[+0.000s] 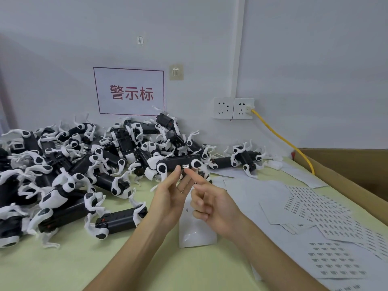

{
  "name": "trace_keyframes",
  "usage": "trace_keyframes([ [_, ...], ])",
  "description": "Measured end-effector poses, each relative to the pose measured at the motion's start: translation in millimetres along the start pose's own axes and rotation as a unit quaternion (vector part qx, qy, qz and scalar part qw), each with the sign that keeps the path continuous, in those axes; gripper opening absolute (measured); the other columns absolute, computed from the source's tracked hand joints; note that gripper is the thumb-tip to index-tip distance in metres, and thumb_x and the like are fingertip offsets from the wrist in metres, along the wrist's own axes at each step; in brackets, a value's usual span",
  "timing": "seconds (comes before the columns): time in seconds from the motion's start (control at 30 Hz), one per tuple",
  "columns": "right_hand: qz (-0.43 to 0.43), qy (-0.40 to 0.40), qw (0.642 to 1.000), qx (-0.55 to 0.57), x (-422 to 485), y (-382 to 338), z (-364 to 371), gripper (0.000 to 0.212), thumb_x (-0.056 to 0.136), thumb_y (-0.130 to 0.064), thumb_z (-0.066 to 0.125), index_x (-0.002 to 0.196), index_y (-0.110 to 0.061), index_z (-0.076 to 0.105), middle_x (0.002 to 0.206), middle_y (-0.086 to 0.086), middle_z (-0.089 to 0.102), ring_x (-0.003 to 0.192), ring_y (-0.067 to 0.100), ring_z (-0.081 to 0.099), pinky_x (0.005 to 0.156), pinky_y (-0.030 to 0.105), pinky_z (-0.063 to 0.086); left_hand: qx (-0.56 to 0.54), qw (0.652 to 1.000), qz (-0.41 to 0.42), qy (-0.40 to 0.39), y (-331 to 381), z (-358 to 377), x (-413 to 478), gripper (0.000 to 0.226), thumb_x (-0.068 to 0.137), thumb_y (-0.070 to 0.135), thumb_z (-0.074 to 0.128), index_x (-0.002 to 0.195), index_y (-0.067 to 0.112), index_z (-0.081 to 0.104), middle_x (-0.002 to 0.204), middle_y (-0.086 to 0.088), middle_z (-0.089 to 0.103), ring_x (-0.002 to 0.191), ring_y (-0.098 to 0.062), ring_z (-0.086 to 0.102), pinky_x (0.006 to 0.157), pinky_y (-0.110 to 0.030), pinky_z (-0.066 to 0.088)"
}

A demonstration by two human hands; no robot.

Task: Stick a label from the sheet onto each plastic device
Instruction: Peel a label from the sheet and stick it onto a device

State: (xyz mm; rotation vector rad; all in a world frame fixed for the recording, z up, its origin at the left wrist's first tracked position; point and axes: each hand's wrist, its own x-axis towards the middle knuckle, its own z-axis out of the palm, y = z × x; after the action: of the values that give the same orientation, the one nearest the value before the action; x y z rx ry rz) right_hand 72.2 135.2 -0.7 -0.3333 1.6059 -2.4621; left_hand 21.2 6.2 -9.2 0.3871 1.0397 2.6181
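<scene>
The left hand [168, 198] was raised at the centre of the frame, palm toward the camera. Its fingers were almost straight, and their tips pinched the lower edge of one device [178, 161], a black body with white legs, so that it lay level just in front of the heap. A ring showed on one finger of this hand.

The right hand [210, 204], just to the right of it, had only the forefinger stretched out. The tip of that finger pressed against the small white label [185, 166] on the near side of the device, close to its right end. The other fingers were curled into the palm and held nothing.

Behind and to the left, a heap of devices [63, 164] covered the green table [105, 265] out to the left edge, and a few more lay near the wall right of centre. A white pouch [195, 234] lay flat on the table beneath the two wrists. Label sheets [336, 259] were spread overlapping across the lower right of the frame, some printed with rows of small dark labels and others blank.

On the wall at upper centre hung a sign [130, 91] with red characters in a red border, and a hook [176, 71] was fixed just to its right. Farther right were two sockets [233, 108]. A yellow cable [279, 135] ran from the right-hand socket down toward a cardboard box [346, 164] at the right edge.
</scene>
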Motion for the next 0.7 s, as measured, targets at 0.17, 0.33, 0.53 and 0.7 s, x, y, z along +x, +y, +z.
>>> trace_keyframes([
  [0.17,-0.004,-0.006,1.0,0.0,0.3,0.0,-0.8,0.051,0.088,-0.019,0.053,0.138,-0.029,0.058,0.059,-0.002,0.038,0.052,0.012,0.016,0.05,0.026,0.015,0.038,0.999,-0.017,-0.012,0.2,-1.8,-0.1,0.02,0.087,0.032,0.068,0.071,0.025,0.079,0.102,-0.001,0.078,0.112,-0.013,0.07,0.12,-0.039,0.032],
  [0.33,-0.009,-0.002,1.0,-0.014,-0.3,-0.4,-0.6,0.047,0.093,-0.018,0.049,0.137,-0.03,0.059,0.061,-0.002,0.039,0.057,0.014,0.015,0.052,0.026,0.016,0.051,0.999,-0.012,-0.009,-0.8,-1.5,-0.5,0.016,0.086,0.032,0.069,0.077,0.026,0.082,0.109,-0.001,0.077,0.122,-0.014,0.066,0.123,-0.042,0.027],
  [0.53,-0.011,-0.003,1.0,-0.014,-0.4,0.6,-0.6,0.044,0.094,-0.018,0.049,0.135,-0.031,0.061,0.062,-0.002,0.04,0.054,0.013,0.019,0.05,0.025,0.019,0.046,0.999,-0.006,0.008,-1.6,-2.2,1.0,0.011,0.083,0.03,0.072,0.08,0.026,0.082,0.114,-0.005,0.075,0.125,-0.018,0.064,0.123,-0.041,0.029],
  [0.7,-0.008,-0.003,1.0,-0.018,-0.2,0.5,-1.2,0.044,0.093,-0.019,0.051,0.134,-0.031,0.062,0.062,-0.002,0.04,0.057,0.014,0.017,0.052,0.026,0.019,0.056,0.998,-0.012,0.009,-1.6,-2.7,1.2,0.011,0.083,0.032,0.073,0.083,0.025,0.082,0.124,-0.011,0.072,0.126,-0.018,0.064,0.123,-0.041,0.028],
])
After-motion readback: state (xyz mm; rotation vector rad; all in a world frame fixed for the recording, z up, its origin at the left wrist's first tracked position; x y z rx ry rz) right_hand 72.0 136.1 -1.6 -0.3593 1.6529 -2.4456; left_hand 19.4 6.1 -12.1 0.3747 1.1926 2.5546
